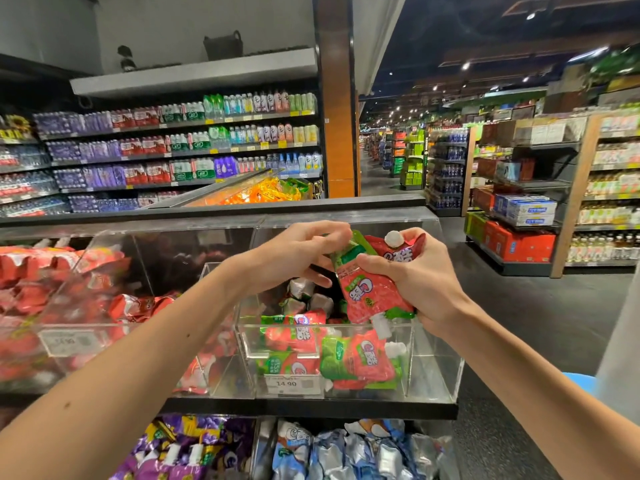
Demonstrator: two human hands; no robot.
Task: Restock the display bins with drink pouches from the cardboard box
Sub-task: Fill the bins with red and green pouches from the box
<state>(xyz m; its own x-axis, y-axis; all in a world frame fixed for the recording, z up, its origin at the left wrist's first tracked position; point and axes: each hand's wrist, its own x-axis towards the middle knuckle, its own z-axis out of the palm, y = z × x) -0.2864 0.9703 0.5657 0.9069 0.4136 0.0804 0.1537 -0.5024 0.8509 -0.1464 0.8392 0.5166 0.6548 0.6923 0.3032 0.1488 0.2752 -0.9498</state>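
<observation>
A clear acrylic display bin on the black shelf holds several red-and-green drink pouches. Above it my right hand grips a bunch of the same red pouches, white caps pointing up and down. My left hand pinches the green top edge of one pouch in that bunch, fingers curled around it. The cardboard box is not in view.
A bin of red pouches sits to the left, with a price tag on its front. Purple pouches and blue-silver pouches fill lower bins. An open aisle runs along the right, lined with bottle shelves.
</observation>
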